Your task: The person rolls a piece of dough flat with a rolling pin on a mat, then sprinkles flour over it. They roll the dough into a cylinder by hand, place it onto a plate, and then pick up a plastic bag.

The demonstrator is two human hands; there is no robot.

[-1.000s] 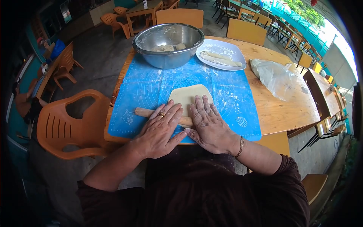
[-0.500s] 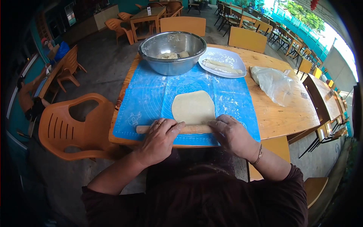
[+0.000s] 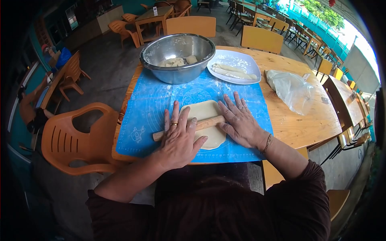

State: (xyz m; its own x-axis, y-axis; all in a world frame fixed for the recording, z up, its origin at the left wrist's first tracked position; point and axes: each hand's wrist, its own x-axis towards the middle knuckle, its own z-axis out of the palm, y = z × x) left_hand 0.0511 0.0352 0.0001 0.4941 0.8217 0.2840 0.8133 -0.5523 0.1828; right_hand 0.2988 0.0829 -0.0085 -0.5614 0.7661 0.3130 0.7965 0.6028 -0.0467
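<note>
Left hand (image 3: 179,134): fingers spread over rolling pin (image 3: 209,123)
Right hand (image 3: 242,123): fingers spread at pin's end
Dough sheet (image 3: 215,137): under pin

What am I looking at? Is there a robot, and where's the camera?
There's no robot here. These are a person's own bare hands, and every picture comes from one camera worn on their head, looking forward and down.

The left hand lies open across a light wooden rolling pin. The right hand is spread at the pin's other end. The pin lies over a flat, pale sheet of dough on a blue mat.

Behind are a big silver metal bowl with pale lumps inside and a white plate with pale rolled strips. A see-through plastic bag lies on the wooden table.
</note>
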